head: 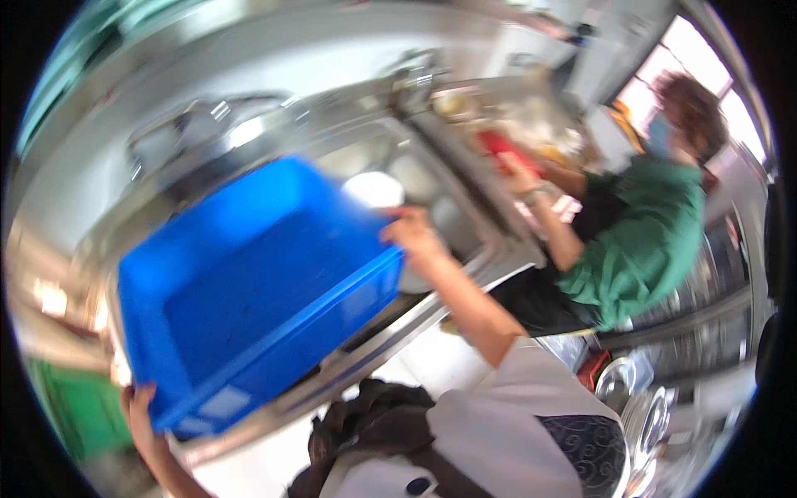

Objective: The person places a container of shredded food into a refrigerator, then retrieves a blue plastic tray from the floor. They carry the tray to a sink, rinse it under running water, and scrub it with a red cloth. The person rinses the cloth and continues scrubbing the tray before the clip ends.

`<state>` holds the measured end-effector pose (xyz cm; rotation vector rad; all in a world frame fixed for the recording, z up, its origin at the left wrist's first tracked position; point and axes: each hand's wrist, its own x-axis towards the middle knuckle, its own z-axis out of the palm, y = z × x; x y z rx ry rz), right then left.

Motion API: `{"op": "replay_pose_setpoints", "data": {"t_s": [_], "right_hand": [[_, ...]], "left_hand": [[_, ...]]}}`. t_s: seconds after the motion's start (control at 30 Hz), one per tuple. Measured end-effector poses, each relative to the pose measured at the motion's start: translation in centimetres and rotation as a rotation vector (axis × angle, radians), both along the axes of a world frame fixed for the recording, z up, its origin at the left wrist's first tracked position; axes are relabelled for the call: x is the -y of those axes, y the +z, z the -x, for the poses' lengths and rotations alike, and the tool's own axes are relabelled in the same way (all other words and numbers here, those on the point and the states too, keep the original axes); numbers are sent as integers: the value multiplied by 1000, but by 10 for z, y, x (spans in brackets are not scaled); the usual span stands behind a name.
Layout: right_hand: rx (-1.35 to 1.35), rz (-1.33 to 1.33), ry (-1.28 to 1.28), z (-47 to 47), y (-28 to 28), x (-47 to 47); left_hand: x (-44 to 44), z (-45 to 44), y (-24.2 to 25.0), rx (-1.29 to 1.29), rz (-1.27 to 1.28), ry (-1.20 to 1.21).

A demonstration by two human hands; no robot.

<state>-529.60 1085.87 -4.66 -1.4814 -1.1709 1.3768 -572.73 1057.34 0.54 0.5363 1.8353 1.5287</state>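
Observation:
A large blue plastic crate [249, 292] sits tilted across the view over a stainless steel sink counter, and its inside looks bare. My left hand [142, 404] grips the crate's near left corner. At the opposite end, my right hand [412, 233] is closed on the rim. Just beyond my right hand, white round dishes [373, 190] lie in the sink basin [429, 155]. The picture is blurred, so details of the dishes and of the fingers are unclear.
A co-worker in a green shirt [647, 230] stands close on the right, holding something red [507, 152] over the counter. A faucet [417, 81] rises behind the sink. A green bin [81, 404] is at the lower left; stacked plates [644, 423] are at the lower right.

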Motion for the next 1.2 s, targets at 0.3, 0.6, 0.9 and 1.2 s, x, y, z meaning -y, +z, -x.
{"op": "replay_pose_setpoints", "data": {"t_s": [0.3,0.6,0.9,1.2], "right_hand": [[-262,19,4,22,-10,-13],[-171,-61,17,-3,-53,-4],[-241,-149,-1,-11,-89,-1],[-48,-142,-11,-13,-75,11]], "left_hand": [[-9,49,-44,-101,10,-55],[-8,-32,-69,-115,137,75],[-2,-57,-109,-102,16,132],[-2,-64,-92,-200,81,122]]}}
